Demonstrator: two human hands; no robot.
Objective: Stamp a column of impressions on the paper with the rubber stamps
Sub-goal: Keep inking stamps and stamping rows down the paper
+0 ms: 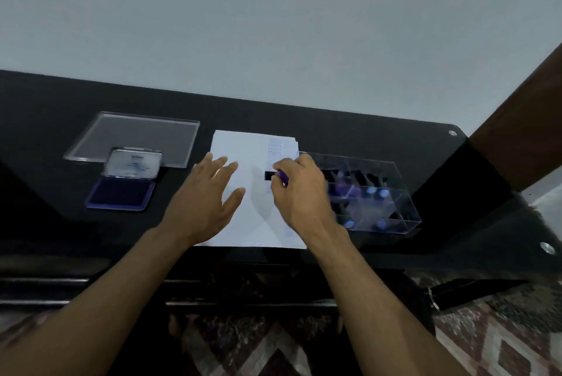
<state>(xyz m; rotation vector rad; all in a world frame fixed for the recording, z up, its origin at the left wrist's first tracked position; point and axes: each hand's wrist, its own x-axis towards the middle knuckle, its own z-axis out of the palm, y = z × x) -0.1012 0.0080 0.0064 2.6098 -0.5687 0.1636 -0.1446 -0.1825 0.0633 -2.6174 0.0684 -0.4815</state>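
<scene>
In the head view the right hand [299, 190] pinches a small, light, rigid rubber stamp [278, 176] by its purple handle over the thin, slide-prone paper [258, 217], which the flat, spread left hand [206, 193] steadies from nine o'clock on the bench [334, 123].
</scene>
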